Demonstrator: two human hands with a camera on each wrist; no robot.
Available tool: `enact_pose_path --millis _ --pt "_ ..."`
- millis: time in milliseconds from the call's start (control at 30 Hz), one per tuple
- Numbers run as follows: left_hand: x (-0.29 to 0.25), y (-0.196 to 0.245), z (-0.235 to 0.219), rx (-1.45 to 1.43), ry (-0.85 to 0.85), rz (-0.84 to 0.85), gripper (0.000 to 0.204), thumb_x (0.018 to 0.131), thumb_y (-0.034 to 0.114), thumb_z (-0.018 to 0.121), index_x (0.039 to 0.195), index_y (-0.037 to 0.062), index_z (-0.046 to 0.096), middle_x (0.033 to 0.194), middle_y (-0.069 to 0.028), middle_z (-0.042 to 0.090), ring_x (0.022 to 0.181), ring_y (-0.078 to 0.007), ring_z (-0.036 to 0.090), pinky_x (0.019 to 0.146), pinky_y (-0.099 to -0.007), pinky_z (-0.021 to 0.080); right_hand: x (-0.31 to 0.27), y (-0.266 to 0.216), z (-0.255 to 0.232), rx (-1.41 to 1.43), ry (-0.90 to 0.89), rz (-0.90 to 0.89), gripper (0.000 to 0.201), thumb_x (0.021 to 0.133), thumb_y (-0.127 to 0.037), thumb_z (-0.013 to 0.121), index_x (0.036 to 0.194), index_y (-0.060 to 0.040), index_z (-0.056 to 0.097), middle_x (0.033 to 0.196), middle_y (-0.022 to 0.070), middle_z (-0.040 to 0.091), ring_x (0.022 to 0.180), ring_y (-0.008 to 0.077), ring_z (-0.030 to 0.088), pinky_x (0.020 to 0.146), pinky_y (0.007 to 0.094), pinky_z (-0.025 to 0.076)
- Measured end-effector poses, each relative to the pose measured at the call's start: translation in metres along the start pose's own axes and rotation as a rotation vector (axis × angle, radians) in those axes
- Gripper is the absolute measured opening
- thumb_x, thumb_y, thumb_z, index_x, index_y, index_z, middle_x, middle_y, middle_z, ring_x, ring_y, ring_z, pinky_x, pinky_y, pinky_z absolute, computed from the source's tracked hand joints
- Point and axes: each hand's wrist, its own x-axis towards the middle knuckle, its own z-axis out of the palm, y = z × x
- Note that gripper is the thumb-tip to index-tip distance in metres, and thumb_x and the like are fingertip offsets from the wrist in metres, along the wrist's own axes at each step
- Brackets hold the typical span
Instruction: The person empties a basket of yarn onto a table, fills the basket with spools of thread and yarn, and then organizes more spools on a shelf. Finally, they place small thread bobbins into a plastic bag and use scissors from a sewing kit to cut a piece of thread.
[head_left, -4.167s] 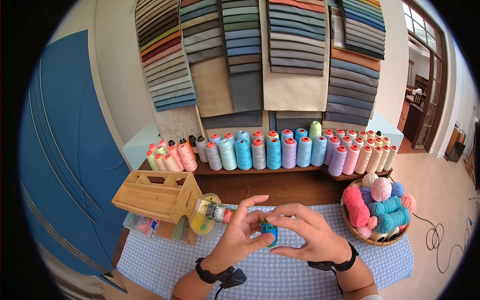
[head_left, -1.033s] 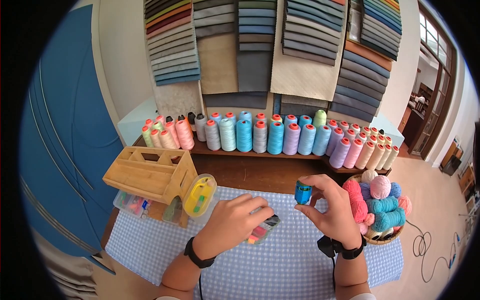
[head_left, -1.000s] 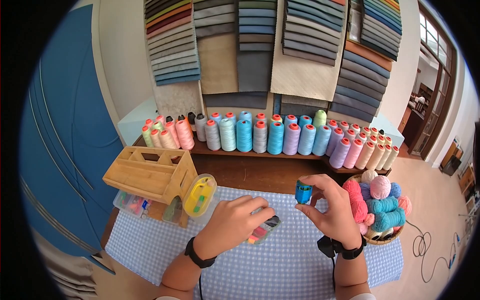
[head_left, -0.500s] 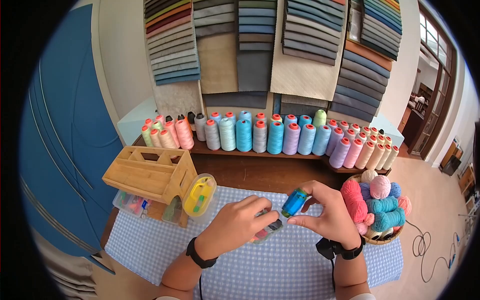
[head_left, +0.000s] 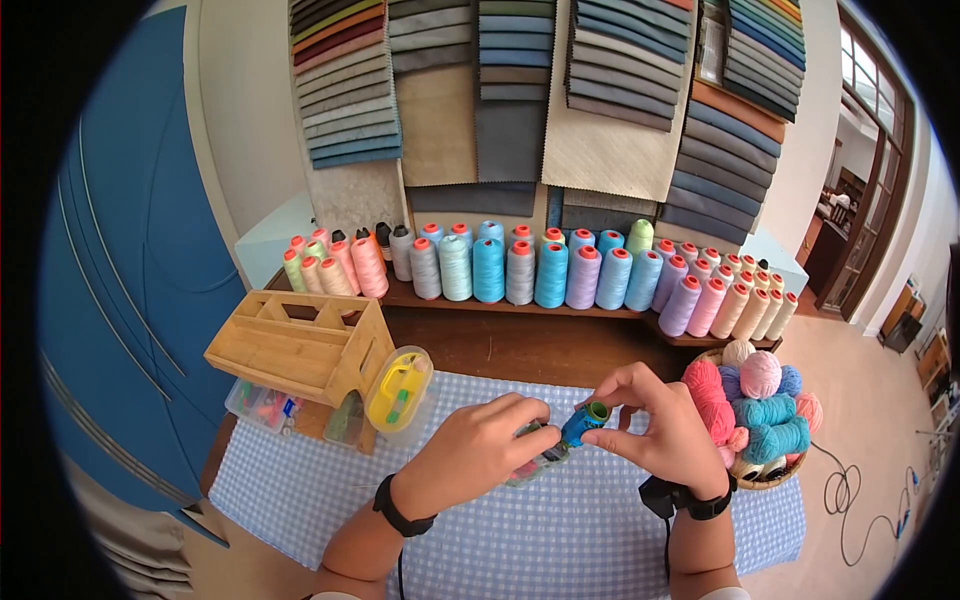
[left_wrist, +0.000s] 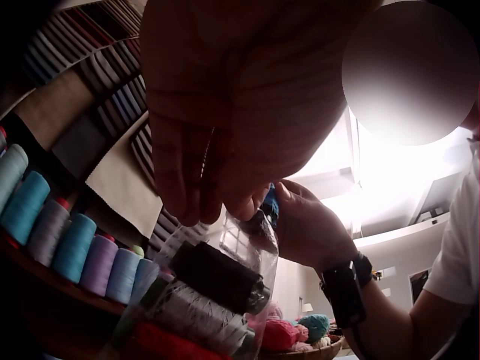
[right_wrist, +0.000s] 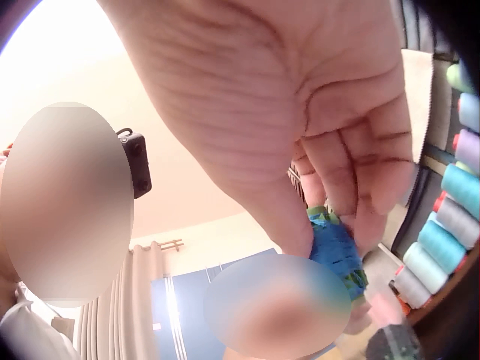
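Observation:
A small blue thread spool with green ends (head_left: 582,424) is pinched between thumb and fingers of the right hand (head_left: 665,425). In the right wrist view the blue spool (right_wrist: 337,253) is tilted in those fingers. Beside it, the left hand (head_left: 468,450) grips the upper edge of a clear plastic pack (head_left: 540,466). The left wrist view shows the clear pack hanging under the left fingers, with a black spool (left_wrist: 217,276), a white spool (left_wrist: 196,318) and a red one inside. The blue spool's lower end is at the pack's top edge; whether it is inside I cannot tell.
A wooden organizer (head_left: 285,350) and a clear tub with a yellow tray (head_left: 400,392) stand at the left. The yarn basket (head_left: 772,482) is on the right. Rows of thread cones (head_left: 550,275) line the shelf behind the checkered cloth (head_left: 560,540).
The right hand has moved left and down, tilting the blue spool and bringing it to the pack. The left hand has shifted slightly right with the pack.

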Motion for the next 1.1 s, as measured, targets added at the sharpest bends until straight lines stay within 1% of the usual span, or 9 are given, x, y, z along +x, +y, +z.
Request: enact_pose_path --millis 33,233,300,533,600,700,800,933,1100 --pt "0.001 0.001 0.0 -0.008 0.007 -0.015 0.025 0.073 0.006 0.076 0.097 0.0069 0.067 0.103 -0.0046 0.064 0.092 -0.0232 0.069 0.068 -0.0333 0.059 0.0 0.0 0.0 0.0 0.0 0.0 0.04 0.079 -0.013 0.086 0.105 -0.0013 0.058 0.095 0.0102 0.073 0.082 0.023 0.073 0.064 0.0303 0.056" --pt "0.002 0.002 0.001 -0.019 0.025 0.005 0.026 0.072 0.006 0.077 0.096 0.0056 0.067 0.1 -0.006 0.065 0.09 -0.0234 0.068 0.068 -0.0334 0.059 0.002 -0.001 0.005 -0.141 -0.065 -0.078 0.027 0.081 -0.013 0.082 0.1 -0.0019 0.066 0.091 0.0119 0.072 0.078 0.0276 0.071 0.066 0.0344 0.056" --pt "0.002 0.002 0.002 -0.02 0.025 0.006 0.026 0.072 0.006 0.077 0.096 0.0055 0.068 0.1 -0.0064 0.065 0.089 -0.0236 0.068 0.068 -0.0335 0.059 0.002 0.003 0.009 -0.15 -0.059 -0.189 0.027 0.082 -0.011 0.08 0.104 -0.002 0.068 0.09 0.0128 0.07 0.078 0.0298 0.069 0.068 0.0368 0.056" --pt "0.001 0.002 0.001 -0.004 0.04 0.008 0.027 0.071 0.008 0.078 0.097 0.0056 0.069 0.1 -0.0076 0.064 0.09 -0.0239 0.069 0.069 -0.0336 0.059 0.003 0.0 0.01 -0.168 -0.051 -0.073 0.027 0.082 -0.011 0.08 0.106 -0.0029 0.071 0.093 0.0132 0.07 0.083 0.0312 0.069 0.073 0.04 0.056" --pt "0.001 0.001 0.0 0.002 0.051 0.021 0.031 0.07 0.007 0.079 0.099 0.0061 0.067 0.102 -0.0078 0.062 0.091 -0.0239 0.067 0.07 -0.0338 0.059 0.005 0.009 0.01 -0.223 -0.068 -0.262 0.035 0.079 -0.018 0.083 0.107 -0.0035 0.071 0.095 0.012 0.07 0.088 0.0314 0.069 0.076 0.0407 0.057" --pt "0.0 -0.001 0.002 0.011 0.059 0.034 0.035 0.068 0.007 0.079 0.101 0.0062 0.066 0.104 -0.0083 0.06 0.091 -0.0241 0.066 0.071 -0.0345 0.059 0.007 0.008 0.009 -0.258 -0.122 -0.319 0.047 0.073 -0.026 0.086 0.112 -0.0038 0.07 0.102 0.011 0.069 0.092 0.0316 0.068 0.079 0.0409 0.057" --pt "0.0 0.0 0.0 0.019 0.057 0.025 0.033 0.069 0.007 0.079 0.098 0.005 0.065 0.104 -0.0084 0.06 0.091 -0.0245 0.066 0.072 -0.035 0.059 0.005 0.005 0.011 -0.295 -0.162 -0.306 0.057 0.068 -0.029 0.088 0.117 -0.0055 0.069 0.109 0.0105 0.067 0.094 0.032 0.067 0.08 0.0411 0.057" --pt "0.001 -0.001 0.003 0.034 0.118 -0.011 0.026 0.07 0.006 0.078 0.091 0.0044 0.063 0.098 -0.0071 0.06 0.09 -0.0239 0.065 0.071 -0.0345 0.057 0.003 0.004 0.012 -0.348 -0.205 -0.271 0.062 0.069 -0.027 0.088 0.124 -0.008 0.067 0.11 0.0108 0.064 0.093 0.0322 0.067 0.08 0.0411 0.057" --pt "0.004 -0.001 0.003 0.083 0.173 -0.064 0.02 0.073 0.007 0.078 0.086 0.0038 0.063 0.093 -0.0065 0.059 0.085 -0.0235 0.063 0.067 -0.0347 0.054 0.003 0.007 0.015 -0.387 -0.231 -0.218 0.059 0.076 -0.022 0.084 0.131 -0.0113 0.062 0.105 0.0099 0.066 0.083 0.0326 0.068 0.071 0.0402 0.057"
